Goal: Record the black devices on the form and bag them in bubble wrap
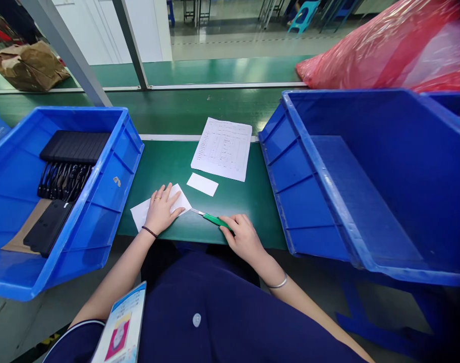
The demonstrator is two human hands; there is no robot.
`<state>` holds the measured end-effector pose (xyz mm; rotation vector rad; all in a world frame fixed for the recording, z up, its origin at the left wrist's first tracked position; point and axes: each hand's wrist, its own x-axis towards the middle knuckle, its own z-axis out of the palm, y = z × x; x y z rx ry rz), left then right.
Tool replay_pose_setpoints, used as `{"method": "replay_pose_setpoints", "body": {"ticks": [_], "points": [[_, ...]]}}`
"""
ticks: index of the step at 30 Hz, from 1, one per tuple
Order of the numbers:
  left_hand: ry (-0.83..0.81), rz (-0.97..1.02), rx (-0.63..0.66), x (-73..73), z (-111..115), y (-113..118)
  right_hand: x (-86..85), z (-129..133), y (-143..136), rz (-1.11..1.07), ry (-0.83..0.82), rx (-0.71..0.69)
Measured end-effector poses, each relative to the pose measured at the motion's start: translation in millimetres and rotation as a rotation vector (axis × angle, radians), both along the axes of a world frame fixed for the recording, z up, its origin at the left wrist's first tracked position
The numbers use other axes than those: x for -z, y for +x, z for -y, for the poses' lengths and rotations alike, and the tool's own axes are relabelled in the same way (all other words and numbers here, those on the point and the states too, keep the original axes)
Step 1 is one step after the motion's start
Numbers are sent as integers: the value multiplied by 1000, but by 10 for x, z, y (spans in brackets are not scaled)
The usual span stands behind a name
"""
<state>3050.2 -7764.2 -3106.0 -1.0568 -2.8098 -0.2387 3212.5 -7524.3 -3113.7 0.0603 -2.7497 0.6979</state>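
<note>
Big blue bin [296, 181] filling frame right, second blue bin [105, 212] at frame left, printed sheet [223, 149] just above centre, left hand [162, 210] flat, fingers spread, on white paper [139, 213] left of centre, right hand [245, 239] clamped on a green-handled knife [214, 220] just below centre.

Green-handled knife [214, 220], blade tip at white paper [140, 214].

Blue to either side, red behind

At left, a blue bin [105, 212] holds black cables [65, 179] and flat black cases [50, 227], one on cardboard [20, 234]. Another blue bin [303, 206] stands at right; behind it bulges a red plastic bag [381, 53]. Farther back are a crumpled paper bag [29, 66] and a turquoise stool [306, 14].
</note>
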Motion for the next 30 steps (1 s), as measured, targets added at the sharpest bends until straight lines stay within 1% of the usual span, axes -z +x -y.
{"method": "replay_pose_setpoints", "body": {"ticks": [3, 6, 10, 15, 22, 30], "points": [[-4, 11, 11, -1, -8, 5, 40, 57, 37, -68, -30, 8], [3, 27, 7, 3, -15, 6, 81, 129, 71, -114, -19, 30], [13, 31, 3, 7, -21, -5, 82, 204, 53, -141, -3, 54], [16, 29, 9, 4, -23, -23, 61, 229, -60, -151, -2, 53], [47, 53, 5, 17, -18, -31, 93, 191, -232, -141, -18, 41], [56, 91, -16, -40, -40, -21, 118, 156, -410, -146, -52, 39]]}}
